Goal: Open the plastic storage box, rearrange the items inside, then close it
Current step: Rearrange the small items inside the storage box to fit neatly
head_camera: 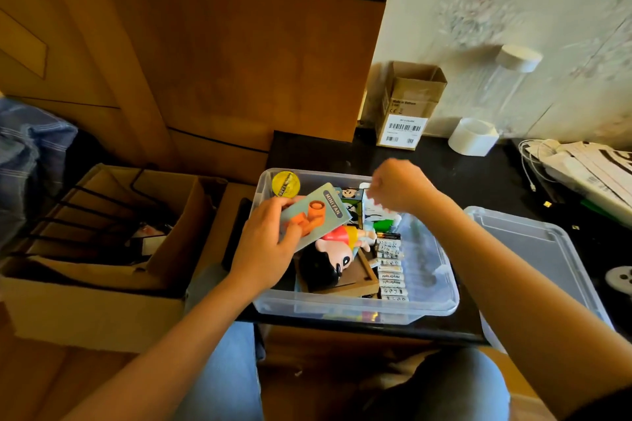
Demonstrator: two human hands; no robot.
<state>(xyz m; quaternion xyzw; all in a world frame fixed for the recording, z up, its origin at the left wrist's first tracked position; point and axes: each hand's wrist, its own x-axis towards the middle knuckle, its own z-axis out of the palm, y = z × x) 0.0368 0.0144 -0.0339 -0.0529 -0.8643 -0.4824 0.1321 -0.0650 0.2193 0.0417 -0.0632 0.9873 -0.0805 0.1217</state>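
Box sat open on the black table, lid just right of it; left hand gripped the fan pack over the box's left side, right hand curled over the far rim, fingers hidden, grip unclear.

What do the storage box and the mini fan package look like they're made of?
The clear rectangular storage box looks like glossy see-through plastic: contents show through its walls. The pale blue flat mini fan package seems printed cardboard, matte with crisp edges, though blur leaves this uncertain.

Lid right of storage box; batteries inside.
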